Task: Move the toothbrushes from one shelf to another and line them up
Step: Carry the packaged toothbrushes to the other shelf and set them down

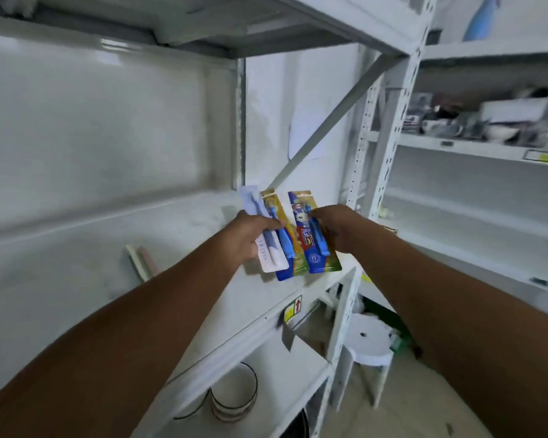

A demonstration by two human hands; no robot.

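Both arms reach over a white metal shelf (178,248). My left hand (250,235) grips two toothbrush packs together: a pale white pack (271,257) and a yellow-blue pack with a blue brush (287,245). My right hand (336,229) grips a blue and red toothbrush pack (310,245) by its right edge. The packs are side by side just above the shelf's right front corner. Two loose toothbrushes, one white and one pink (141,262), lie on the shelf to the left.
A diagonal brace (332,121) crosses behind the packs. Upright posts (393,137) separate this rack from a cluttered shelf (487,121) at the right. Below are stacked bowls (233,396) and a white stool (369,343) on the floor.
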